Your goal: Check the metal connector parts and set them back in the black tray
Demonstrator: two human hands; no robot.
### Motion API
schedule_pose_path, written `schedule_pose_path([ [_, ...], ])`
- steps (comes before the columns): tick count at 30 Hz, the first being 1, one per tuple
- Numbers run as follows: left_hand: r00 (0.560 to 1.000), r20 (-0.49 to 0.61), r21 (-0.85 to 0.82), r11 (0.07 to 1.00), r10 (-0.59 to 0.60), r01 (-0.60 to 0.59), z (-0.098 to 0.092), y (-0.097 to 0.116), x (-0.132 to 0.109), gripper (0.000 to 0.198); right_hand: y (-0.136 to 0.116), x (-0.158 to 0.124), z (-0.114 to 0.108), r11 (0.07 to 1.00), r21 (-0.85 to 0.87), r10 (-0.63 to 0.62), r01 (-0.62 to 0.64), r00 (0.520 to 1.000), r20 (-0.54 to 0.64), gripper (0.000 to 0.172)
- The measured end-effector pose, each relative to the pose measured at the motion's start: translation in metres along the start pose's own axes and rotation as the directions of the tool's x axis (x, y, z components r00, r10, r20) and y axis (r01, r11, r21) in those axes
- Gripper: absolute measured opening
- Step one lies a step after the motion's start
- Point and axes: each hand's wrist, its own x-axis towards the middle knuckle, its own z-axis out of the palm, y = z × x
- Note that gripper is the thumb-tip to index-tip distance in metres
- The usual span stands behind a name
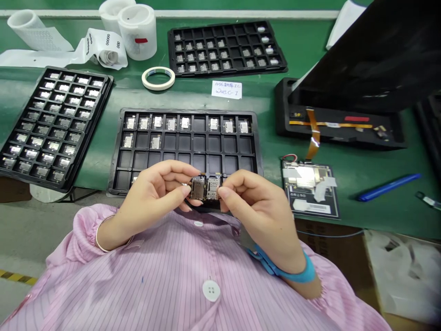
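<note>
Between thumb and fingers, my left hand (160,186) grips a small circuit board (197,189) with a metal card-slot shield. My right hand (257,211) pinches a second small circuit board (212,187), lighter silver, close beside the first. Whether the two boards touch, I cannot tell. Both are held over the near edge of a black compartment tray (259,151). Similar boards sit in the tray's back row and in part of the second row; my hands hide part of its front rows.
More board-filled black trays stand at left (109,87) and at the back (282,66). White label rolls (138,34), a tape ring (158,86) and a handwritten note (226,89) lie behind. To the right are a wired circuit board (310,202), a black box (339,138) and a blue pen (389,187).
</note>
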Motion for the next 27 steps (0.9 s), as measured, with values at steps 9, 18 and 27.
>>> schedule_pose_path([
  [9,1.000,-0.009,0.029,0.999,-0.019,0.020,-0.0008,-0.0004,0.0003,0.021,0.0001,0.0004,0.0003,1.000,0.004,0.020,-0.020,1.000,-0.001,0.018],
  [18,1.000,0.003,0.020,1.000,-0.013,0.013,-0.0021,-0.0044,0.0003,0.019,0.0002,-0.0003,0.0016,0.997,0.071,0.025,-0.027,0.999,0.028,0.019],
  [27,0.999,-0.023,0.059,0.998,-0.022,0.024,-0.0028,-0.0051,-0.0004,0.018,0.0057,-0.0033,0.0012,0.987,0.157,0.030,-0.032,0.999,0.014,0.029],
])
